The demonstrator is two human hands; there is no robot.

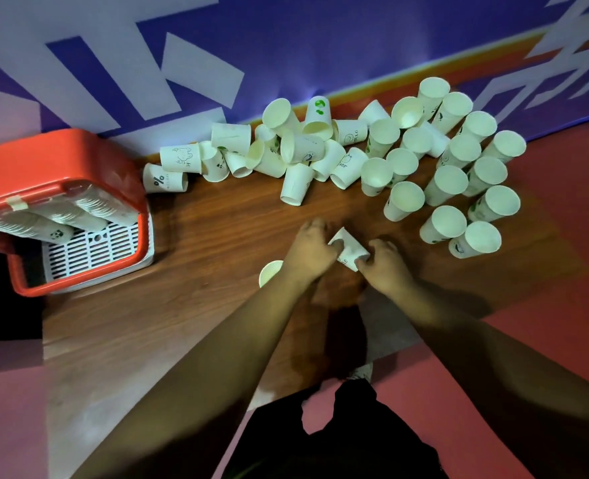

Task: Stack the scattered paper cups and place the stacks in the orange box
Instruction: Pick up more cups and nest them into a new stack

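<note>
A paper cup (350, 249) is lying sideways between the two hands, the left hand (312, 252) and right hand (384, 267) each curling fingers round one end; blur is hiding whether it is one cup or several nested. A second cup (270, 272) is peeking out beside the left wrist. Beyond the hands, tipped cups (300, 150) are lying heaped, with upright cups (459, 174) crowding past the right hand. Far left of the left hand, the orange box (58, 157) is holding stacks (54, 224).

Dim — cups (407, 198) at 2 o'clock brightest, glare spot on wall (309, 92) at 12; edges stretched, soft blur, 6 o'clock near-black.
</note>
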